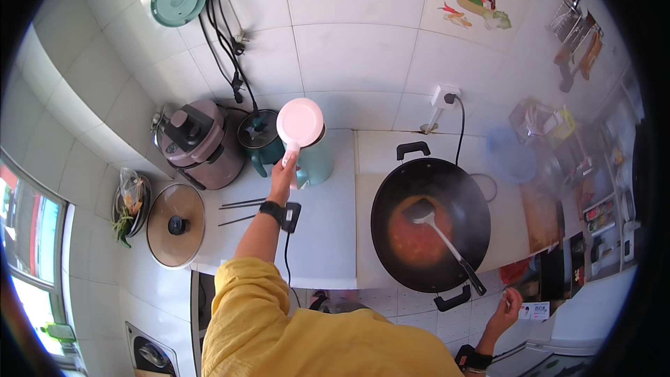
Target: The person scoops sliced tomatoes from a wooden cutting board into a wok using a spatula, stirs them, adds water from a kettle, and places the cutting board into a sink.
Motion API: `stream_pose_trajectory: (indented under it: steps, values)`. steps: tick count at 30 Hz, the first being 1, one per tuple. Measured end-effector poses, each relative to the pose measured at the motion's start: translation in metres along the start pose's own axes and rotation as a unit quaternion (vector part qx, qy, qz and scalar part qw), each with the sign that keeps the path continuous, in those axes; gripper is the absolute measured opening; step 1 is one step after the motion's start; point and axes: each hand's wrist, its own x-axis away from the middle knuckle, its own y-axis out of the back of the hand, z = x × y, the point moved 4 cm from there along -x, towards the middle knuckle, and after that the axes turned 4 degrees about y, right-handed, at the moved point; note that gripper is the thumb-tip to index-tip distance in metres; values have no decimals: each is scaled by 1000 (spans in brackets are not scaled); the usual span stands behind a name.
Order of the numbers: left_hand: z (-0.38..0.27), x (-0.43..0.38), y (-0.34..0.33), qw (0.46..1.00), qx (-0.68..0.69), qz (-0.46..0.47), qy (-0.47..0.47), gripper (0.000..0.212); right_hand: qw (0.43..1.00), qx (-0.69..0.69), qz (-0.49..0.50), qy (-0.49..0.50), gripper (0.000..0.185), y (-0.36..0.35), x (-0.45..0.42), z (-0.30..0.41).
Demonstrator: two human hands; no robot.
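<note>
My left hand (287,170) grips the handle of a pink round lid or ladle-shaped item (300,122), which is over the mouth of a light teal pitcher (316,159); whether it touches the rim I cannot tell. To the right stands a black wok (384,209) with two handles, holding a steaming reddish soup (419,243). A spatula (445,241) rests in it, its black handle over the near rim. My right hand (507,306) hangs low at the right, near the wok's near handle, its fingers curled; whether something small is between them I cannot tell.
Left of the pitcher stand a dark green pot (259,139) and a pink electric pressure cooker (201,149). A glass lid (175,209), black chopsticks (243,204) and a vegetable bowl (131,209) lie nearby. A power cord (462,131) runs behind the wok. A cutting board (540,214) is at the right.
</note>
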Motion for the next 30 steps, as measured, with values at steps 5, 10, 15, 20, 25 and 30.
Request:
stream_pose_trajectory:
  steps: [5,10,15,20,25,30]
  values:
    - [-6,31,23,993,74,59,66,47,999,49,8,0,14,10,8,-6]
    - [-63,74,28,984,38,141,98,37,998,52,-26,-32,12,11,26,7]
    - [-117,104,17,967,-87,192,145,40,999,6,-40,-12,13,0,35,28]
    - [-145,122,-29,901,-207,336,180,43,998,-12,-55,-33,12,-12,42,68]
    - [-154,131,-71,834,-315,413,184,45,998,-56,-30,-26,13,-18,53,89]
    - [-169,131,-101,802,-394,421,158,49,997,-53,-36,-48,13,-10,68,99]
